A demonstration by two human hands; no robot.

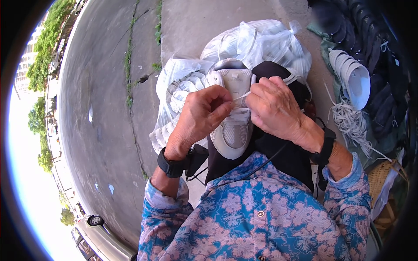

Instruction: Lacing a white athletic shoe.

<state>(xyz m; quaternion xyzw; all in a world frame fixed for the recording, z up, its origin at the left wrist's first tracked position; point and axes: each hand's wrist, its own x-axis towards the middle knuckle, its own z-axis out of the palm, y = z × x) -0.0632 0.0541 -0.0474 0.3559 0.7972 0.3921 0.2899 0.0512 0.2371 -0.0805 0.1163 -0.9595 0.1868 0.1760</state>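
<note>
On my lap rests a white and grey sneaker (234, 130), its toe pointing toward me and its tongue away. A white shoelace (241, 96) runs across its upper between my hands. My left hand (204, 111) is at the shoe's left side, thumb and forefinger pinched on the lace. At the right side my right hand (274, 104) is closed on the lace too, with a length of it coming out behind the knuckles. My fingers cover part of the eyelets.
White plastic bags (261, 43) full of pale shoes lie beyond my knees. To the right are a single light shoe (350, 78), a tangled bundle of white laces (350, 124), a heap of dark shoes (374, 39) and a wicker basket (379, 180). A car (100, 239) stands far left.
</note>
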